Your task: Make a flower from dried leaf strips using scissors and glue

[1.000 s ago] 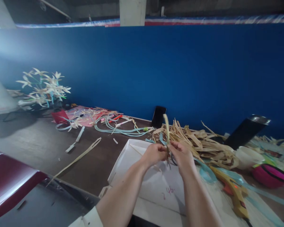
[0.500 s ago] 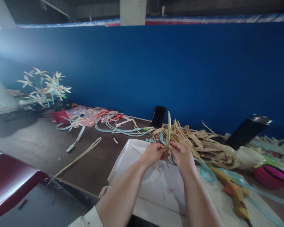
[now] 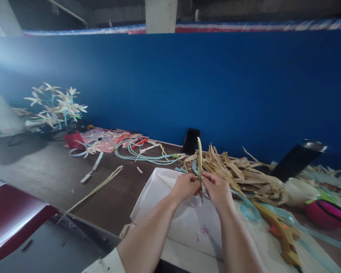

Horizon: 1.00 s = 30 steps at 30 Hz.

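Note:
A narrow pale-green dried leaf strip (image 3: 199,157) stands upright between my hands, above a white box lid (image 3: 184,223) with red writing. My left hand (image 3: 186,187) pinches its lower part from the left. From the other side my right hand (image 3: 216,185) grips the same strip with thumb and fingers. The strip's lower end pokes out beneath my fingers, and its middle is partly hidden by them. A dark, thin object shows beside my right fingers, too small to name. Behind my hands lies a heap of dried tan husks (image 3: 238,172).
A yellow glue gun (image 3: 284,235) lies at right, near light-blue ribbon (image 3: 250,210), a white bowl (image 3: 299,191) and a black bottle (image 3: 299,159). A phone (image 3: 191,141) leans on the blue partition (image 3: 159,83). Blue cords (image 3: 136,151) and husk flowers (image 3: 59,104) are at left.
The upright strip's tip has shifted slightly left and the strip stands straighter. Both hands keep their hold, nearly in place. The whole view has shifted a little.

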{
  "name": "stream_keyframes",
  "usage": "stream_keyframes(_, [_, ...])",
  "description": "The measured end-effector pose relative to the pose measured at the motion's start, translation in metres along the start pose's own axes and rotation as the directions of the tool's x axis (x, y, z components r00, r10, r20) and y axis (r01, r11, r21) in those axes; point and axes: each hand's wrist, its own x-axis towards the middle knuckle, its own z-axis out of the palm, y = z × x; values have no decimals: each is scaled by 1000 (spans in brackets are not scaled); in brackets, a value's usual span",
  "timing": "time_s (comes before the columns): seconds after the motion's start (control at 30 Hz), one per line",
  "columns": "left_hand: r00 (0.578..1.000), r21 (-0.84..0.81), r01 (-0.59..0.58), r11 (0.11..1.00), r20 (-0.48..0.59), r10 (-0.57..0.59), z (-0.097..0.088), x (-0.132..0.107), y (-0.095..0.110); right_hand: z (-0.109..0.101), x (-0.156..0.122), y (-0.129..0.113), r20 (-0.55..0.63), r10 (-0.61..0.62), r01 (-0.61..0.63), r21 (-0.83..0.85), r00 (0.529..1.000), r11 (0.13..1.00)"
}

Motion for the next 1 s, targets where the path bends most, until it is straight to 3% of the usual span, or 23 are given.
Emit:
stream_keyframes(0.2, [1000, -43, -8, 999, -11, 7, -4, -6, 8, -2, 1, -1, -23, 4, -4, -13, 1000, 1000])
stream_keyframes(0.43, [976, 133, -193, 972, -75, 204, -4, -14, 12, 4, 3, 9, -4, -43, 43, 41, 999, 998])
stream_keyframes(0.6, [982, 90, -184, 979, 59, 179, -3, -14, 10, 1, 5, 13, -123, -7, 16, 72, 992, 997])
stream_keyframes(0.77, [982, 81, -163, 983, 113, 154, -5, -13, 10, -1, 6, 16, -98, 43, -29, 140, 994, 990])
stream_keyframes(0.9, [987, 130, -160, 978, 43, 156, -4, -11, 8, 1, 7, 20, -85, 45, -32, 152, 995, 988])
stream_keyframes(1.0, [983, 160, -169, 973, -46, 178, -3, -10, 7, 3, 7, 23, -74, -28, 37, 136, 997, 990])
